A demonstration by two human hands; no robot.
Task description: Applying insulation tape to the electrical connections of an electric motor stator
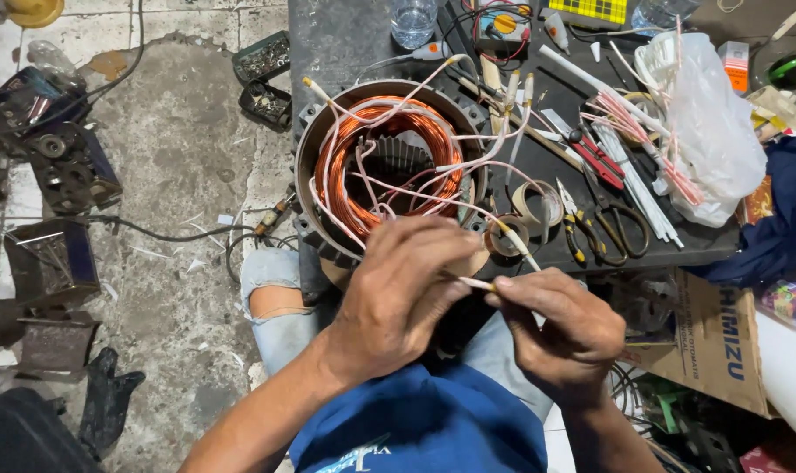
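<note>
A round motor stator (315,131) with copper windings (345,166) lies on a dark workbench (345,44), with white sleeved leads (398,188) looping out of it. Over its near rim my left hand (398,293) and my right hand (560,328) meet, both pinching one thin white sleeved wire end (477,283) between their fingertips. The wire's far part runs up toward the windings. My knees in torn jeans show below the bench.
Pliers (576,229), scissors (621,226), tape rolls (538,203), white sleeving strips (634,180), a plastic bag (713,131) and a water bottle (413,19) crowd the bench. Metal parts (65,166) lie on the floor at left. A cardboard box (722,337) stands at right.
</note>
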